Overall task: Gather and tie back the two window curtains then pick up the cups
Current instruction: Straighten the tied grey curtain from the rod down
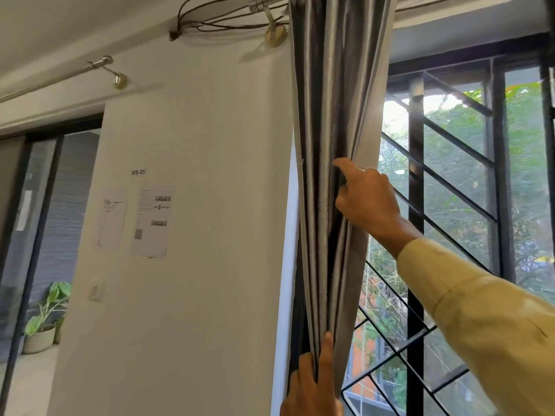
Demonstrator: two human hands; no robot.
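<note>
Head view showed the left hand (310,385) low in the frame, its fingers (326,355) closed around the bunched folds of the grey curtain (333,115). Higher up, the right hand (366,199) pressed against the same bundle from the window side, index finger stretched out, other fingers curled into the folds. That curtain hung gathered from the rod (270,4) between white wall (195,130) and barred window (459,190).

White wall (210,145) with papers (150,220), barred window (459,205) showing daylit trees.
</note>
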